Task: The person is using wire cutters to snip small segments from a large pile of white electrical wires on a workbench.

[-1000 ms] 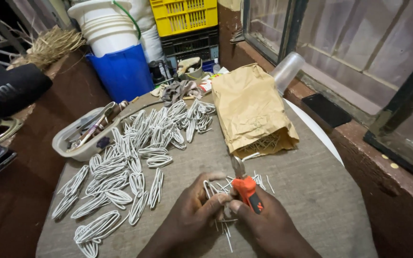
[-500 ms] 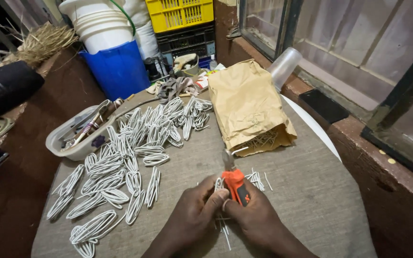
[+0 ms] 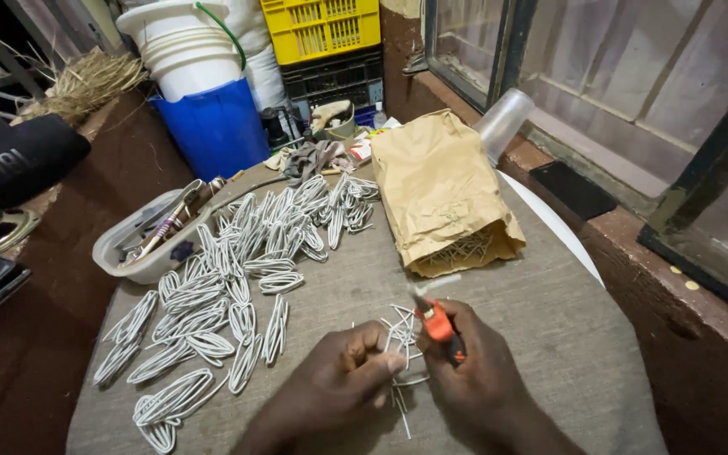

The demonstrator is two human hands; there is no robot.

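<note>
Place: small home craft workshop
Signs: cloth-covered tabletop [image 3: 549, 303], looped white wire pieces [image 3: 238, 278], tool tray [image 3: 141, 244], stacked buckets [image 3: 187, 50], plastic crates [image 3: 326, 29]

Right hand [image 3: 478, 371] grips orange-handled cutter [image 3: 437, 324], left hand [image 3: 343, 371] pinches thin white strips [image 3: 399, 333]. Looped white bundles [image 3: 238, 278] left, brown paper bag [image 3: 444, 190] behind.
</note>
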